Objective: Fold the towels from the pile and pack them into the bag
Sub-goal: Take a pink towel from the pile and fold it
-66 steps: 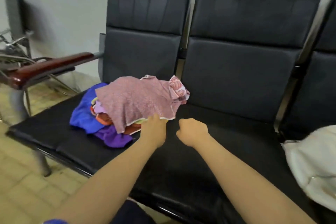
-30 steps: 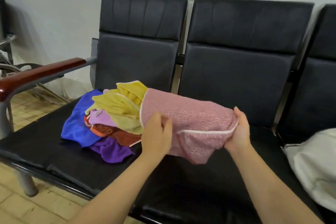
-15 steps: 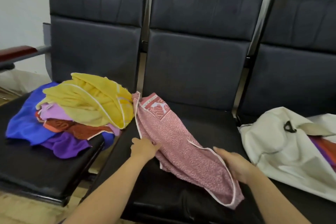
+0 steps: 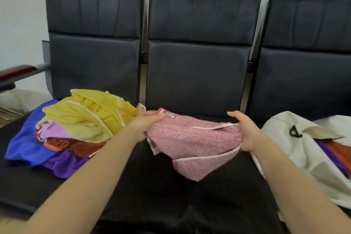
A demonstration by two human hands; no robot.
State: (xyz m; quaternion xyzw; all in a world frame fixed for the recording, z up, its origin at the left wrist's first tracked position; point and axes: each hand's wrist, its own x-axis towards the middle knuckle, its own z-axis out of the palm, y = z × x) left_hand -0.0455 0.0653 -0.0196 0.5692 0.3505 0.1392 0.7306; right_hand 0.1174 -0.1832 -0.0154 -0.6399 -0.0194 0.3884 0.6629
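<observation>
Both of our hands hold the pink towel (image 4: 191, 142), which hangs bunched over the middle seat (image 4: 152, 195) of a black three-seat bench. Its lowest corner points to six o'clock, and we cannot tell whether that tip touches the cushion. Our left hand (image 4: 146, 123) grips the towel's nine o'clock end, fingers curled over a gathered, patterned edge. Our right hand (image 4: 247, 133) pinches the three o'clock end, thumb on top and fingers under the white-piped hem. At nine o'clock from the towel, on the left seat, lies the pile (image 4: 72, 144). It has a yellow towel (image 4: 89, 114) on top, lilac, rust and violet layers beneath, and a blue towel (image 4: 22, 146) spread at the bottom. Our left wrist passes just beside the yellow towel. At three o'clock, on the right seat, the white bag (image 4: 296, 154) slumps on its side with its mouth gaping toward three o'clock. Inside it we make out a purple towel (image 4: 328, 150) and an orange towel (image 4: 341, 153) lying flat side by side, cut off by the frame edge. A small black loop (image 4: 294, 132) sits on the bag near its mouth. A red-brown armrest (image 4: 17, 72) juts in at ten o'clock.
</observation>
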